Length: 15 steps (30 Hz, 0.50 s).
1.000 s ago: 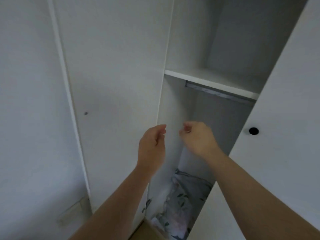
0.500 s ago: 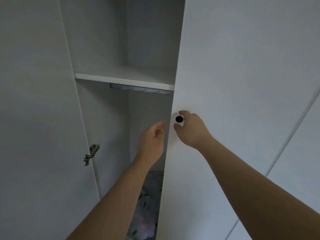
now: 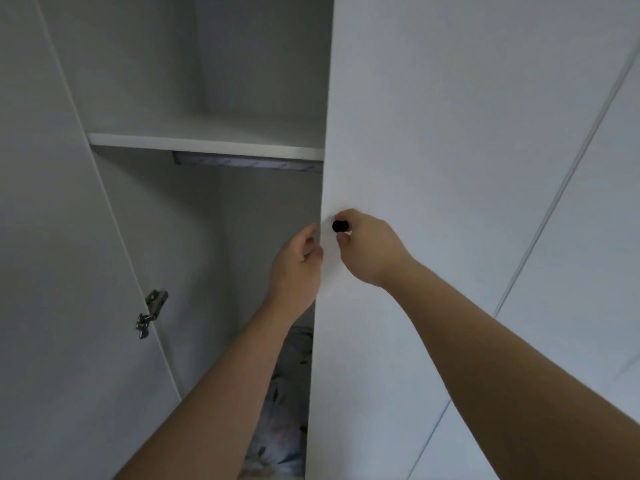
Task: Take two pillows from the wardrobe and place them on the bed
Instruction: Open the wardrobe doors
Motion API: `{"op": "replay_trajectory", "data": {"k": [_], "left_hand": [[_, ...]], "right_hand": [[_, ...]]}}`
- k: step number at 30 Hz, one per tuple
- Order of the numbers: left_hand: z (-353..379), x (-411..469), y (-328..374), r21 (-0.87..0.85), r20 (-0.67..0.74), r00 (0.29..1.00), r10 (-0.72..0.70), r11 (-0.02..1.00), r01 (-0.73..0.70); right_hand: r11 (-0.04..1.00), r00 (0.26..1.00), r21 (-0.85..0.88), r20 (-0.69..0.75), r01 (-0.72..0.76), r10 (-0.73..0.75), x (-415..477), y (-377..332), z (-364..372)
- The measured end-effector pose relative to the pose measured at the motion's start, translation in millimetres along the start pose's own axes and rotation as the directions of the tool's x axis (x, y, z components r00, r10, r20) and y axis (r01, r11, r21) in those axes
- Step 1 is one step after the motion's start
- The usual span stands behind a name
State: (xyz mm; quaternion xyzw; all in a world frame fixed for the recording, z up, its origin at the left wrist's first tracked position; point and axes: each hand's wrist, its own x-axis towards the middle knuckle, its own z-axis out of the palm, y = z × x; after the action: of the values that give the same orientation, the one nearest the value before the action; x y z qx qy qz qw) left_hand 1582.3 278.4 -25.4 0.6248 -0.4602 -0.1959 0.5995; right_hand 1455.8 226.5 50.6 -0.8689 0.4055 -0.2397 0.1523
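A white wardrobe stands in front of me with its left door [image 3: 69, 271] swung open. Low inside, a pillow [image 3: 284, 427] with a pale leaf-print cover shows in the gap, partly hidden by my left forearm and the right door [image 3: 433, 168]. My right hand [image 3: 370, 247] pinches the small black knob [image 3: 340, 226] on the right door. My left hand [image 3: 298, 268] rests with curled fingers against that door's left edge, holding nothing. The bed is out of view.
A white shelf [image 3: 207, 140] crosses the wardrobe at upper middle, with a hanging rail [image 3: 242, 162] just under it. A metal hinge [image 3: 150, 311] sits on the open left door. More closed white door panels [image 3: 571, 271] run off to the right.
My view has swung right, so the right door now fills the frame. My right hand reached the black knob and closed on it. My left hand moved to the door's edge.
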Motion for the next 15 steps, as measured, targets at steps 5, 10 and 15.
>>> {"op": "replay_trajectory", "data": {"k": [5,10,15], "left_hand": [[5,-6,17,-0.232,0.071,0.996,0.062,0.972,-0.044],[-1,-6,28,-0.461,0.030,0.999,-0.034,0.886,0.044],[-4,-17,30,-0.422,0.120,0.992,-0.038,0.903,0.086]], "right_hand": [[0.999,0.999,0.050,-0.054,0.004,-0.002,-22,1,-3],[0.994,0.997,0.112,-0.069,-0.008,0.016,-46,1,-7],[0.989,0.990,0.144,-0.133,-0.027,0.046,-65,-1,-14]]}}
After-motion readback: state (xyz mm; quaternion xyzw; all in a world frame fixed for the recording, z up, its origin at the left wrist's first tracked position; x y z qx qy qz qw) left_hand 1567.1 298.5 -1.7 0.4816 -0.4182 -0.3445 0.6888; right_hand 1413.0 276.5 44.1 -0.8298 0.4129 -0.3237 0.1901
